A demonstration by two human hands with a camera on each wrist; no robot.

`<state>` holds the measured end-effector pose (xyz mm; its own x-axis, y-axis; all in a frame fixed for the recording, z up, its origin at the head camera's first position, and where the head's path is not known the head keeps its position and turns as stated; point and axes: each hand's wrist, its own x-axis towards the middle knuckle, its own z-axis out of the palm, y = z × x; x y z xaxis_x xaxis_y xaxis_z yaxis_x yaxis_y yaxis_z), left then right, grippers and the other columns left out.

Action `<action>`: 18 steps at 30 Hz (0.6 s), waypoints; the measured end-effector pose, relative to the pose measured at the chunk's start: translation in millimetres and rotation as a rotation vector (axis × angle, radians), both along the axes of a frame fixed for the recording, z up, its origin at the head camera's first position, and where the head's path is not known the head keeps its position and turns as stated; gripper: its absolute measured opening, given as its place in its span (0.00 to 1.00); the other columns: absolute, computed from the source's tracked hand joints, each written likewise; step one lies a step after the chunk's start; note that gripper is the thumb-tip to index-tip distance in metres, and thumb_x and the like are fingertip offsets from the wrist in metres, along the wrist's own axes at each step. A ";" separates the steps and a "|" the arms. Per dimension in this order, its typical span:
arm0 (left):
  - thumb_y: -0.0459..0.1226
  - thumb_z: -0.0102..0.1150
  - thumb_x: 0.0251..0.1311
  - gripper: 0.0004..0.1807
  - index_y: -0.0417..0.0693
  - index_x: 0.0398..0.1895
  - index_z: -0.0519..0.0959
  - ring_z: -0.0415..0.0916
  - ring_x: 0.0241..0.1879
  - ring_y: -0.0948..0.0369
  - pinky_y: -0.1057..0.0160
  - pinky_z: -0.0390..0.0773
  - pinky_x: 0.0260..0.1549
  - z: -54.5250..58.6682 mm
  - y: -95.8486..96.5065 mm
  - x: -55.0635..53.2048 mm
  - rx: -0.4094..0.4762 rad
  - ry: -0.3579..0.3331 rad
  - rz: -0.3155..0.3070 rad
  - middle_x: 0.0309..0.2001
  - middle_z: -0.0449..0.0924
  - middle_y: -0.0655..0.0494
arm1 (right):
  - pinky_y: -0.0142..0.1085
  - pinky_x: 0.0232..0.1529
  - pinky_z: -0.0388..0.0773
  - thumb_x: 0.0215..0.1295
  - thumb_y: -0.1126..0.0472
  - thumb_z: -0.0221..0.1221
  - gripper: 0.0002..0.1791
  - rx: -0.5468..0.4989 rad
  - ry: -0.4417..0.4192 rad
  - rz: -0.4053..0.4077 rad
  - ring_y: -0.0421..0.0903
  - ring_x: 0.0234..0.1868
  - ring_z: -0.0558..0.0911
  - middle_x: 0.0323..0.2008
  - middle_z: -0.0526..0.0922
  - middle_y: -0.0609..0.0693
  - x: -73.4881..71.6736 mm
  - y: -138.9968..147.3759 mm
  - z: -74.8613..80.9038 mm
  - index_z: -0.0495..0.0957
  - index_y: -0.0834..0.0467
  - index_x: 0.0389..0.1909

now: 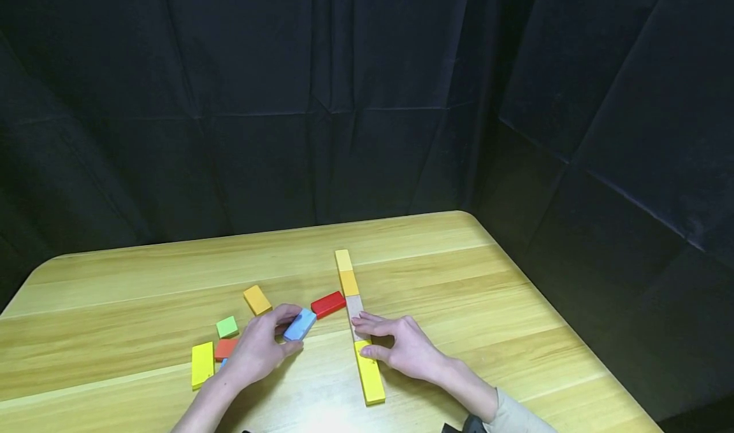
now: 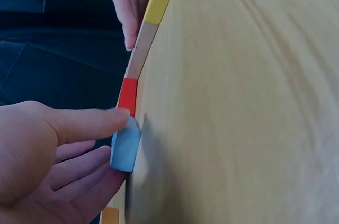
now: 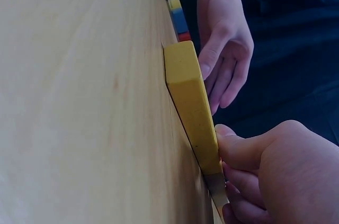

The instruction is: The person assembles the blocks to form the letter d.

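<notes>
My left hand (image 1: 260, 350) holds a light blue block (image 1: 300, 325) between thumb and fingers. In the left wrist view this blue block (image 2: 125, 147) looks slightly tilted. Just beyond it lies a red block (image 1: 329, 304), its right end close against a straight row of blocks. From far to near, the row has a pale yellow block (image 1: 343, 260), an orange block (image 1: 349, 283), a greyish-pink block (image 1: 355, 312) and a bright yellow block (image 1: 369, 376). My right hand (image 1: 404, 347) rests over the row, fingers on the greyish-pink block, thumb at the yellow one.
Left of my left hand lie another orange block (image 1: 257, 299), a green block (image 1: 227, 326), an orange-red block (image 1: 225, 349) and a yellow block (image 1: 202, 364). A second blue block is mostly hidden by the left wrist. Dark cloth (image 1: 258, 165) hangs behind the wooden table (image 1: 115, 305).
</notes>
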<state>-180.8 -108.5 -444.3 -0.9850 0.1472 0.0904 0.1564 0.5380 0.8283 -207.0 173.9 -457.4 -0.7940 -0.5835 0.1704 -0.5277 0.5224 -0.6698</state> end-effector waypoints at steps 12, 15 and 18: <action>0.32 0.70 0.58 0.25 0.39 0.59 0.77 0.80 0.55 0.46 0.50 0.80 0.55 9.5 -34.4 -3.8 -0.031 0.023 0.050 0.55 0.82 0.43 | 0.49 0.68 0.69 0.61 0.54 0.68 0.24 -0.001 0.014 0.009 0.43 0.69 0.72 0.61 0.80 0.41 0.1 -0.1 0.5 0.82 0.58 0.57; 0.32 0.69 0.59 0.24 0.39 0.59 0.77 0.80 0.55 0.46 0.50 0.80 0.55 8.6 -43.5 -6.9 -0.038 0.033 0.084 0.55 0.82 0.43 | 0.49 0.69 0.68 0.62 0.54 0.68 0.24 -0.003 0.004 0.007 0.43 0.69 0.72 0.61 0.80 0.41 0.1 -0.3 0.6 0.82 0.58 0.57; 0.31 0.68 0.59 0.25 0.38 0.60 0.76 0.79 0.56 0.46 0.49 0.80 0.56 6.7 -49.9 -9.5 -0.035 0.026 0.116 0.55 0.82 0.42 | 0.49 0.69 0.68 0.62 0.54 0.68 0.24 -0.001 0.003 0.006 0.43 0.69 0.72 0.61 0.80 0.40 0.3 -0.5 0.5 0.82 0.58 0.57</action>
<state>-190.2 -158.3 -437.6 -0.9930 0.0356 0.1126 0.1121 0.5826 0.8050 -206.7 173.4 -456.9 -0.7897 -0.5884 0.1736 -0.5333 0.5186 -0.6683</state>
